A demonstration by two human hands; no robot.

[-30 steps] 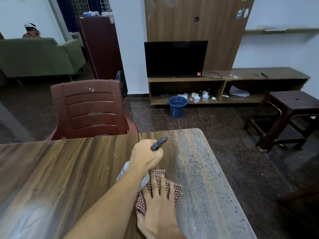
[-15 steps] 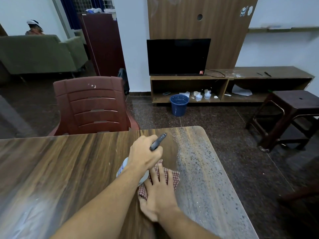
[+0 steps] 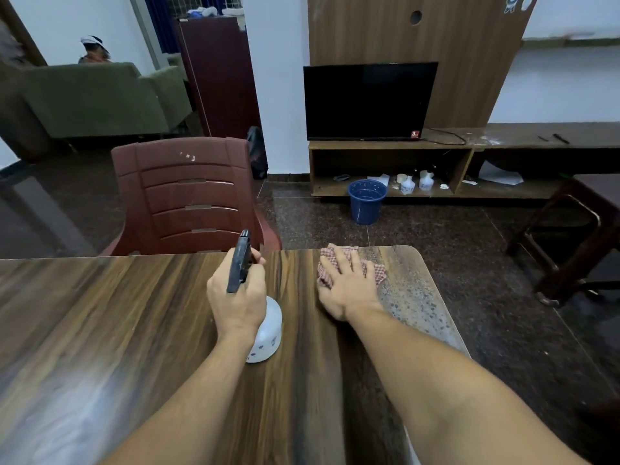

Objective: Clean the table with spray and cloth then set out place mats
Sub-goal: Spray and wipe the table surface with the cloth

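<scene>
My left hand (image 3: 240,298) grips the black trigger head of a white spray bottle (image 3: 268,333), held just above the wooden table (image 3: 117,330) near its far edge. To the right, my right hand (image 3: 347,285) lies flat with fingers spread on a red-and-white checked cloth (image 3: 377,273), pressing it onto the table's far right corner. The strip of table along the right edge is speckled with spray droplets (image 3: 416,303). No place mats are in view.
A maroon plastic chair (image 3: 188,196) stands against the table's far edge. Beyond are a blue bucket (image 3: 367,201), a TV (image 3: 369,100) on a low wooden unit, and a dark stool (image 3: 577,229) at right. A person sits behind a green sofa (image 3: 97,95) at far left.
My right hand has slid the cloth away from me and to the right, up to the far corner. My left hand with the bottle has shifted left, so the two hands are apart.
</scene>
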